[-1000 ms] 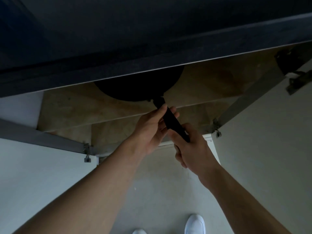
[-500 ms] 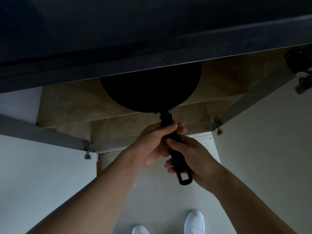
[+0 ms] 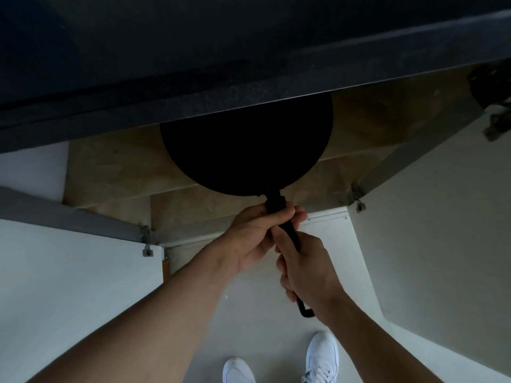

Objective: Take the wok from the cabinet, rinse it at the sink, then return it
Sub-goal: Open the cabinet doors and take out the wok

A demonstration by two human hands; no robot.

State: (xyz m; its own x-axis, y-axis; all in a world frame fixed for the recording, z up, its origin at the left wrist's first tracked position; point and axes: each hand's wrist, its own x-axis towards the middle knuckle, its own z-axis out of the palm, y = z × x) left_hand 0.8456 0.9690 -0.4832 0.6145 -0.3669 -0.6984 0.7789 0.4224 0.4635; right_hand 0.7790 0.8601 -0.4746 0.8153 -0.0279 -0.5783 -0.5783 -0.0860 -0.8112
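Gripping the wok (image 3: 246, 150) by its long black handle (image 3: 290, 234) with both hands: left hand (image 3: 257, 236) curled round the neck just below the pan, right hand (image 3: 307, 275) wrapped lower down, with the loop end poking out beneath the palm. Holding the pan partly out of the open cabinet (image 3: 110, 167), above the beige shelf, far rim tucked under the dark bench (image 3: 193, 87) edge overhead (no telling how much remains inside). Judged as step one, taking the wok out; rinsing and returning not yet begun. Next, probably: draw straight back between the open doors (image 3: 69, 286), keep the pan level, clear the bench lip before lifting, then rise and turn toward the sink, nowhere in view.
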